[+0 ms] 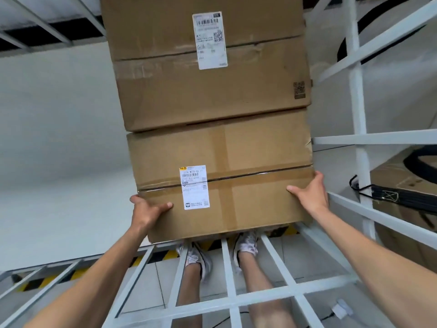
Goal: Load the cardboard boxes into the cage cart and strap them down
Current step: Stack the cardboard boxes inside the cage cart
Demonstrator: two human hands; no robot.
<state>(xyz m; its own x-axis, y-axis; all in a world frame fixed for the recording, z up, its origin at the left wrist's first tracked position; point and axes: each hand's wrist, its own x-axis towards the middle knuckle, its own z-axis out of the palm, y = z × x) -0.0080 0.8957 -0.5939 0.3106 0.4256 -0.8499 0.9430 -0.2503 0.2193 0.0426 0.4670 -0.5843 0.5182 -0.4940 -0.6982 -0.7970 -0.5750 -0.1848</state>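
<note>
Hands (147,210) (310,194) on lower box (250,150), crosswise.

near box (260,204), near label (194,187): barcode, text blurred | far box (189,102), far label (210,40): barcode, QR, unreadable

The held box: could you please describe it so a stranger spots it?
Among the white cart bars, a far box abuts a nearer box. Pick the nearer, held by the left hand and right hand. Only its label sits left, beside crossed tape.
</note>
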